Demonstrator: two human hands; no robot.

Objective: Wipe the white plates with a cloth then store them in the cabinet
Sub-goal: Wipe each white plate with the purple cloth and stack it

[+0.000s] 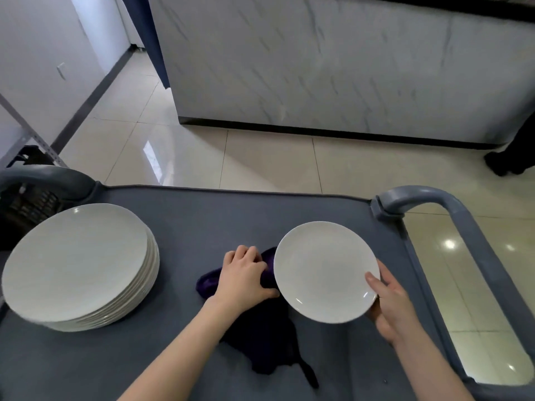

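The right hand [393, 308] is holding the plate [324, 270]; the left hand [243, 276] is gripping the cloth [269, 337] just left of it.

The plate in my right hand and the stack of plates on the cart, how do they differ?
The held plate is single and gripped at its rim by the right hand; the stack is several plates piled, resting untouched on the cart. The held plate looks smaller than the stack's plates. Both are plain white and round.
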